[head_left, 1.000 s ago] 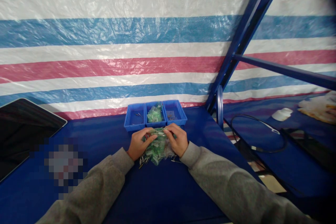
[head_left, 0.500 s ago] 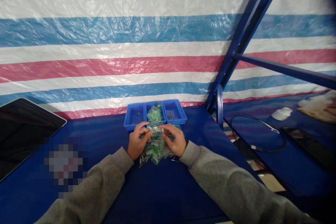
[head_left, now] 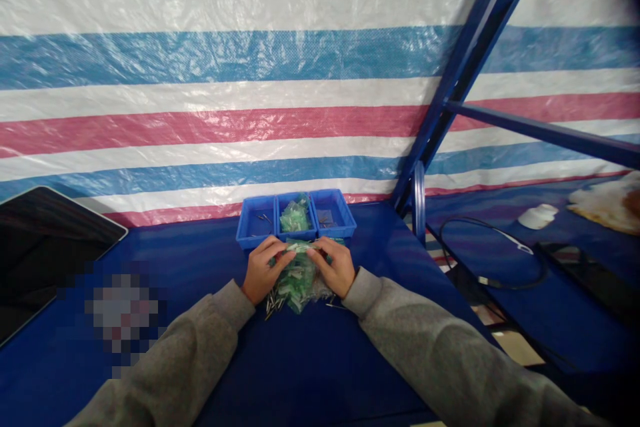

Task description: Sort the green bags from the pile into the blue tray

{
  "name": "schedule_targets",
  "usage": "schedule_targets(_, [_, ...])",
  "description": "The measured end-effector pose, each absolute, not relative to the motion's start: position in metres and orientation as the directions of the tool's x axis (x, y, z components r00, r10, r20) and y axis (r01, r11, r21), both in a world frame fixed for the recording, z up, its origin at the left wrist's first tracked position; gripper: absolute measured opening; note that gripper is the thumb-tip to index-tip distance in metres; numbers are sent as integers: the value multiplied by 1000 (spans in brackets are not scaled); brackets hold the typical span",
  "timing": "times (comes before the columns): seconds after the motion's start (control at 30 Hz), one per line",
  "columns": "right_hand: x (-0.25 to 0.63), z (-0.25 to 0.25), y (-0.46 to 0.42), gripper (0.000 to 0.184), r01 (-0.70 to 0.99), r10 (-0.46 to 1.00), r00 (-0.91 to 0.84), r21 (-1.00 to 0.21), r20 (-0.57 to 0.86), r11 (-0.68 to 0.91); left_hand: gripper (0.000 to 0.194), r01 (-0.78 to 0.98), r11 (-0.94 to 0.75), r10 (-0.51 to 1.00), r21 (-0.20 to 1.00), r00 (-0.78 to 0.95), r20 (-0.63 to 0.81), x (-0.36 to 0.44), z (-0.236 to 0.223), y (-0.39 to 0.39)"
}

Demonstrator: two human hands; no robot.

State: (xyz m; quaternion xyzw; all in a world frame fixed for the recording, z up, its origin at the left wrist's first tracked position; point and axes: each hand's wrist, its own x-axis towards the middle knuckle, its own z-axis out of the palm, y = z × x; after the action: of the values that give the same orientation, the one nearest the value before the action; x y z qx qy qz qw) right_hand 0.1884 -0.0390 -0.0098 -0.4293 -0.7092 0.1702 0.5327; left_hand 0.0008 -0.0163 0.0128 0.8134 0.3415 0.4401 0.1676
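My left hand and my right hand face each other, thumbs and fingertips pinched on opposite ends of a small clear plastic bag. What lies inside the bag is too small to make out. Just below it is a heap of greenish plastic bags on the blue table. Thin metal pins lie loose at the heap's left side, by my left wrist. More clear bags and a few pins spread near my right palm, partly hidden by it.
Behind my hands stand three joined blue bins: the left bin and right bin hold a few thin metal pieces, the middle bin green bags. A dark screen is at left. A blue frame post rises at right, beside a cable.
Both hands have come slightly closer together, and the thumbs now press along the bag. The bag sits flatter between the fingers. The heap and bins stay put.
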Motion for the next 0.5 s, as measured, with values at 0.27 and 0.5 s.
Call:
schedule_targets(0.27, [188, -6, -37, 25, 375, 765, -83, -691, 638, 617, 16, 361, -713, 700, 601, 422, 576, 2, 17, -17])
schedule_targets(0.5, [188, -7, -38, 18, 369, 777, -119, -699, 618, 613, 15, 362, -716, 698, 597, 385, 604, 2, 13, -17])
